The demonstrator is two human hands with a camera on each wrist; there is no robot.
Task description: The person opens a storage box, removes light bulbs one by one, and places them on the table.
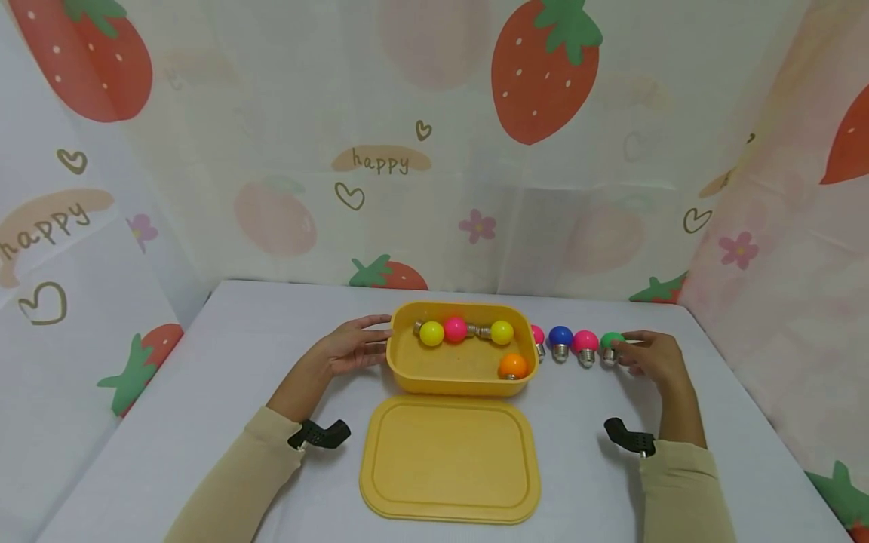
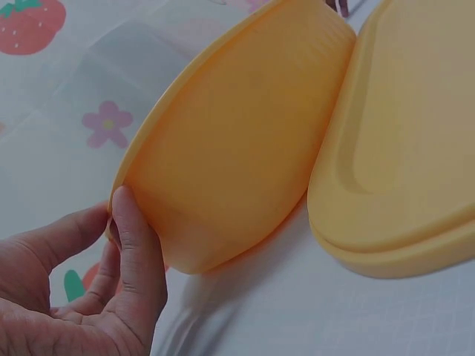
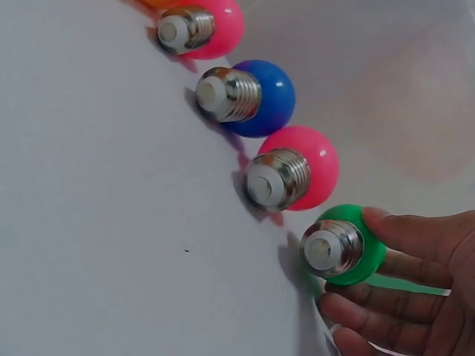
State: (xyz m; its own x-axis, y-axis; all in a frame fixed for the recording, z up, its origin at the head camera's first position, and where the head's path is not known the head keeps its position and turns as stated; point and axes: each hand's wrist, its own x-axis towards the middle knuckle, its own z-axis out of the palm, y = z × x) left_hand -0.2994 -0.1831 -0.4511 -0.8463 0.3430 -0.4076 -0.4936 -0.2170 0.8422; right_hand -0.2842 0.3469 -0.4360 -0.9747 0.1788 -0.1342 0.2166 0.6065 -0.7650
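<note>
A yellow plastic box [image 1: 462,386] stands on the table. My left hand [image 1: 354,345] is at its left end; in the left wrist view the fingers [image 2: 137,259] hold the box's rim [image 2: 152,122]. Inside lie a pink bulb [image 1: 455,329], two yellow bulbs [image 1: 431,333] and an orange bulb [image 1: 512,366]. Right of the box my right hand [image 1: 653,356] grips a green light bulb [image 3: 371,256] by its coloured globe, thumb on one side and fingers on the other. Its metal screw base [image 3: 332,248] points away from the palm.
Beside the green bulb, a pink bulb [image 1: 585,342], a blue bulb [image 1: 560,337] and another pink bulb [image 1: 538,335] lie in a row. A flat yellow lid [image 1: 450,460] lies in front of the box. Strawberry-print cloth [image 1: 434,226] hangs behind the white table.
</note>
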